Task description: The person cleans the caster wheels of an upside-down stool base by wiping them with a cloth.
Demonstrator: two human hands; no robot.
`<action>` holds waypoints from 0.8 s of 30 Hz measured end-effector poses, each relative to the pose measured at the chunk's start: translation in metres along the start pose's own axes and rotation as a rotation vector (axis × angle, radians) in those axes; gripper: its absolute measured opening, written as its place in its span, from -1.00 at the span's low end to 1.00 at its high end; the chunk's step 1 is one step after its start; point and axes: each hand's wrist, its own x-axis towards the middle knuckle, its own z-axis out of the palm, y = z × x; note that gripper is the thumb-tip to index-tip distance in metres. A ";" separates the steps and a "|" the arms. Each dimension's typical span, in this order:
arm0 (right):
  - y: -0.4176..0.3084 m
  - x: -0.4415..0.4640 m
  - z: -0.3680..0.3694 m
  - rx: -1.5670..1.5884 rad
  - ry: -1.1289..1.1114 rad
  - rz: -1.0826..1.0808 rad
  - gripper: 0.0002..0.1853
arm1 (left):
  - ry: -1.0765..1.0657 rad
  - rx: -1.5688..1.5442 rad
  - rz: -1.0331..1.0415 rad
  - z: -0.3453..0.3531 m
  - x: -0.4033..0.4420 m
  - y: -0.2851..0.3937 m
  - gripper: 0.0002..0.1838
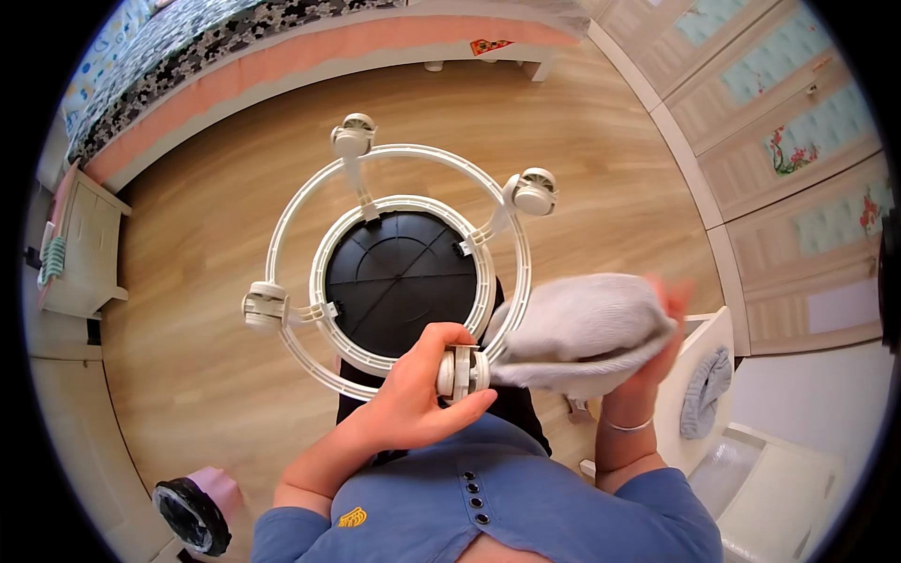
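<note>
A white wheeled frame [274, 235] made of two rings, with several white casters and a black round disc [404, 281] in its middle, stands wheels-up in front of my body. My left hand [413, 399] is closed around the nearest caster [460, 372], thumb on one side and fingers on the other. To the right, my right hand [657, 352] grips a grey knitted cloth [591, 324], which is bunched up and hangs beside the outer ring. Motion blurs both this hand and the cloth. The cloth's left end is close to the ring; whether they touch I cannot tell.
A bed [328, 56] with a peach-edged frame spans the back. Wardrobe doors [779, 150] line the right. A white open piece of furniture [709, 375] near my right elbow carries a grey knitted item [706, 394]. A pink bin [218, 488] with a black liner stands lower left.
</note>
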 end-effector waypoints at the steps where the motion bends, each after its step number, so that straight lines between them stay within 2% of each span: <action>1: 0.001 0.001 0.004 0.004 -0.002 0.006 -0.54 | -0.005 -0.003 -0.011 0.000 0.000 0.001 -0.48; 3: 0.005 0.001 0.010 -0.144 -0.251 -0.062 -0.55 | -0.030 -0.007 -0.040 -0.001 0.000 0.001 -0.47; 4: 0.010 0.000 0.011 -0.141 -0.251 -0.057 -0.55 | -0.026 -0.006 -0.045 -0.001 0.000 0.000 -0.47; 6: 0.024 -0.007 0.012 -0.509 -0.440 0.033 -0.75 | -0.022 -0.024 -0.018 0.000 0.000 -0.001 -0.45; 7: 0.030 -0.010 0.017 -0.506 -0.440 0.039 -0.75 | -0.048 -0.058 -0.074 -0.001 0.000 -0.001 -0.43; 8: 0.034 -0.014 0.027 -0.603 -0.381 0.164 -0.86 | -0.044 -0.059 -0.080 -0.001 0.000 0.000 -0.43; 9: 0.036 -0.015 0.032 -0.698 -0.320 0.289 -0.88 | -0.045 -0.066 -0.105 -0.001 0.000 0.001 -0.43; 10: 0.036 -0.016 0.031 -0.694 -0.321 0.296 -0.88 | -0.046 -0.073 -0.130 -0.001 0.000 0.004 -0.43; 12: 0.034 -0.015 0.028 -0.814 -0.316 0.442 -0.71 | -0.059 -0.079 -0.183 -0.001 0.001 0.007 -0.44; 14: 0.034 -0.017 0.020 -0.798 -0.309 0.420 -0.74 | -0.056 -0.106 -0.188 0.000 0.001 0.004 -0.44; 16: 0.032 -0.015 0.013 -0.646 -0.245 0.454 -0.82 | -0.050 -0.107 -0.181 0.000 0.002 0.005 -0.44; 18: 0.035 -0.013 0.010 -0.582 -0.207 0.399 -0.87 | -0.037 -0.106 -0.173 0.000 0.003 0.006 -0.44; 20: 0.037 -0.011 0.009 -0.538 -0.300 0.236 -0.84 | -0.051 -0.126 -0.210 -0.001 0.003 0.007 -0.44; 21: 0.035 -0.009 0.007 -0.675 -0.465 0.238 -0.77 | -0.050 -0.126 -0.212 -0.001 0.002 0.006 -0.44; 22: 0.037 -0.010 0.009 -0.674 -0.464 0.238 -0.77 | -0.041 -0.112 -0.197 -0.001 0.002 0.005 -0.44; 24: 0.045 -0.017 0.017 -0.968 -0.350 0.269 -0.67 | -0.031 -0.100 -0.182 0.000 0.001 0.003 -0.44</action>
